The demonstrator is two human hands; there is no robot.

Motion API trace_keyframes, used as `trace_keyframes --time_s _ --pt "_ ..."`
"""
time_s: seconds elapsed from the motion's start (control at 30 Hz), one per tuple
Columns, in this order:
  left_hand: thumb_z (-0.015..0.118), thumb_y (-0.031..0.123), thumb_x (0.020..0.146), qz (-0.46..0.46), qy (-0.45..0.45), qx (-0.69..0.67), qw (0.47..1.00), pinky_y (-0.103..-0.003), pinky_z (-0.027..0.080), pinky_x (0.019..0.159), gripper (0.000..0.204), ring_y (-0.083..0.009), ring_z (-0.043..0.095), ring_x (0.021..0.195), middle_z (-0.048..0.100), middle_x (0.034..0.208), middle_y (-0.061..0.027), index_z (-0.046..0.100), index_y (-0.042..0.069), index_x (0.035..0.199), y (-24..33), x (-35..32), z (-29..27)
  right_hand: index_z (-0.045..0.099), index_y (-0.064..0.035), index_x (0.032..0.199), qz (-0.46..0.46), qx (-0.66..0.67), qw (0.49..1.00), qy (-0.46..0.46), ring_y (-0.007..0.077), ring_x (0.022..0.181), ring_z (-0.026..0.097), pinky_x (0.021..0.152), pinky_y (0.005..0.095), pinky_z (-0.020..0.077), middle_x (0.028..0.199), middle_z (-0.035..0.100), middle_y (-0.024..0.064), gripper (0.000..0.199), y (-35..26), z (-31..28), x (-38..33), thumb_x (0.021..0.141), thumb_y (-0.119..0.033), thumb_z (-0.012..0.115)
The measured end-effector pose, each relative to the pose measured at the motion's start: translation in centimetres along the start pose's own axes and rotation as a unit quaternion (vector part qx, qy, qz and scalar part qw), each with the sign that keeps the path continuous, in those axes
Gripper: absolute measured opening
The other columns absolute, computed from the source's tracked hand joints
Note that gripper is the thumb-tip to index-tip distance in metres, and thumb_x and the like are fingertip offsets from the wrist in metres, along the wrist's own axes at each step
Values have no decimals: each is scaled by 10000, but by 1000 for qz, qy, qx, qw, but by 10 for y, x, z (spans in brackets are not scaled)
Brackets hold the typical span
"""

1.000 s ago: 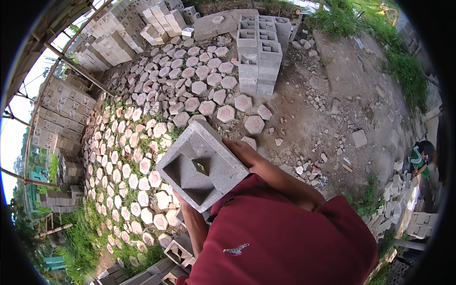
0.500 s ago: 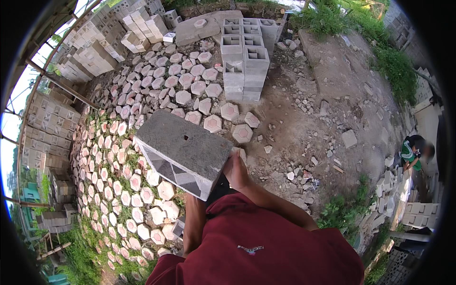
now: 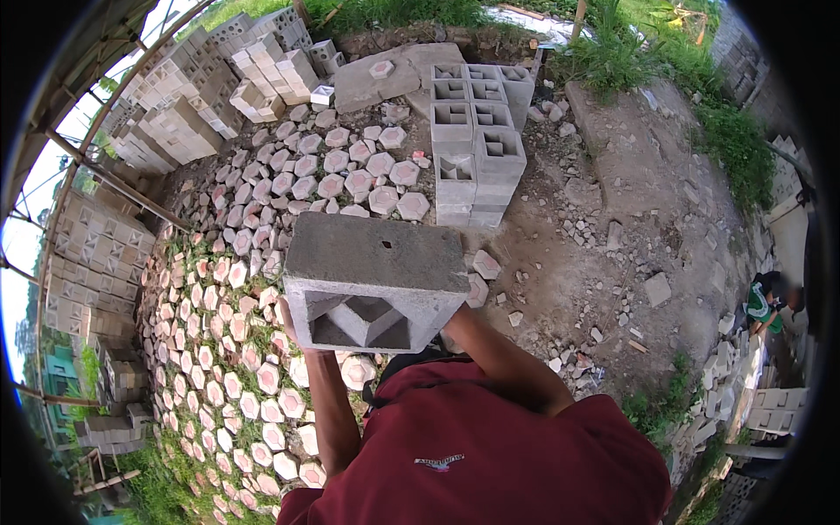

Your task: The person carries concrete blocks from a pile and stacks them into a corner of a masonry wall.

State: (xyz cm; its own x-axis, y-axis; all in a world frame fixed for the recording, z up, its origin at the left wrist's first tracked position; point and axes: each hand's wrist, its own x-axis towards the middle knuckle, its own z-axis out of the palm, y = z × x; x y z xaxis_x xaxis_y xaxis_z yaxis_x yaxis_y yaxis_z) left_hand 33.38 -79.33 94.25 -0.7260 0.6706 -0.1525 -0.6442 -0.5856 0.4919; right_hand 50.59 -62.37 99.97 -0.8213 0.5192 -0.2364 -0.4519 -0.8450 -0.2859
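A grey concrete decorative block [image 3: 376, 254] is held up in front of my chest. Its flat top has a small dark hole, and the side toward me shows angled openings. My left hand [image 3: 287, 320] grips the block's left end, with most fingers hidden. At the right end, my right hand [image 3: 458, 322] is closed on the block, its fingers mostly behind the concrete. Just beyond the held block, a stack of similar grey blocks [image 3: 499, 179] rises from the ground, with openings visible on the upper blocks.
Hexagonal pavers [image 3: 267, 376] with grass between them cover the ground to the left. Rubble [image 3: 582, 227] is scattered at right. More block stacks [image 3: 171, 131] line the far left, near a flat slab [image 3: 376, 83]. A person [image 3: 766, 302] is at the far right.
The block has swung round, so its open patterned side now faces me. My left hand has come into view at its left end. The stack appears nearer and lower in view.
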Motion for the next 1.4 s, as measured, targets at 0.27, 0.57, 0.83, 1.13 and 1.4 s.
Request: trace_keyframes --time_s 0.27,0.57,0.83,1.13,1.4 --pt "388 347 979 -230 -37 93 968 -406 384 1034 508 -289 509 1181 514 1317 -142 432 1 1348 -21 126 -63 522 -59 1287 -32 -176 967 180 210 948 638 828 326 506 1110 642 97 748 -4 -80 128 923 -672 298" --pt "463 415 949 -146 -30 232 961 -358 455 929 506 -232 577 1052 607 1161 -95 523 20 1259 -46 303 3 521 -46 1285 -68 -173 964 189 223 992 621 839 330 499 1153 613 119 730 -99 -67 283 901 -654 398" --pt "390 491 979 -188 -46 187 963 -363 439 965 584 -253 550 1125 548 1268 -120 435 43 1349 -72 443 60 490 11 1303 -94 -225 941 236 237 1080 571 934 353 433 1205 580 147 760 -173 -49 411 917 -635 388" --pt "436 442 972 -256 -51 240 935 -389 450 974 534 -257 563 1113 565 1241 -126 463 37 1319 -100 550 94 512 23 1280 -161 -235 929 238 186 1097 536 928 321 428 1170 595 94 700 -205 -53 469 939 -582 424" --pt "441 398 971 -423 -133 276 853 -363 462 955 513 -241 585 1080 586 1218 -127 466 18 1314 -160 664 129 399 19 1370 -240 -225 884 332 208 1154 508 962 323 412 1296 513 142 757 -229 -87 492 904 -566 517"
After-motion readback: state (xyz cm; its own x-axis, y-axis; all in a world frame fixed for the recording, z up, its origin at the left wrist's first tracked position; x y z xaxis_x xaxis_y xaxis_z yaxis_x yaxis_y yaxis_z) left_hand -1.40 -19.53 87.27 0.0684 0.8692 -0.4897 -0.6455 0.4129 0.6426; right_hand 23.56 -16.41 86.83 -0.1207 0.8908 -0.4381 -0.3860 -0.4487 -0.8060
